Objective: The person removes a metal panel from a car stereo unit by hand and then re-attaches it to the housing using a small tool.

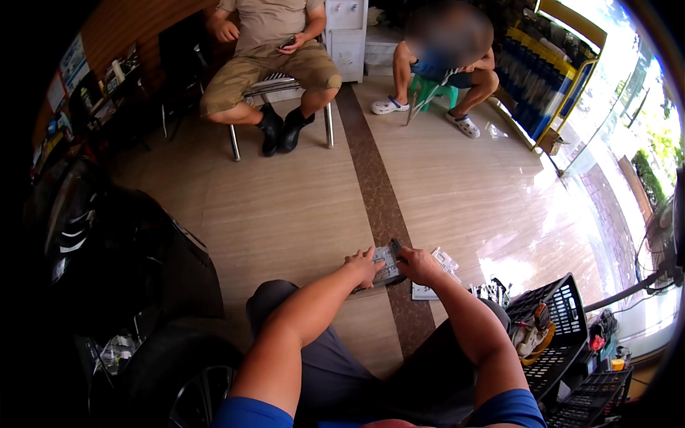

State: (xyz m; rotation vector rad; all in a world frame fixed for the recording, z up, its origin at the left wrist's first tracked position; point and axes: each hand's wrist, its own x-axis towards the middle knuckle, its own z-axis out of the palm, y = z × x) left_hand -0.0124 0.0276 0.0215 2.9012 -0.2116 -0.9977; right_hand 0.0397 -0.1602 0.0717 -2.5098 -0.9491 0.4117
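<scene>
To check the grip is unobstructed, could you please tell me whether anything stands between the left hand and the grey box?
Nothing visible does: the left hand already rests on the grey box.

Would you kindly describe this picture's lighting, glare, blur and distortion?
Head view: daylight overexposes the glass front at right, with glare on the floor; head view: shadow obscures the lower-left tyre; head view: a blur covers one seated person's head; head view: edges bend toward the rim.
</scene>
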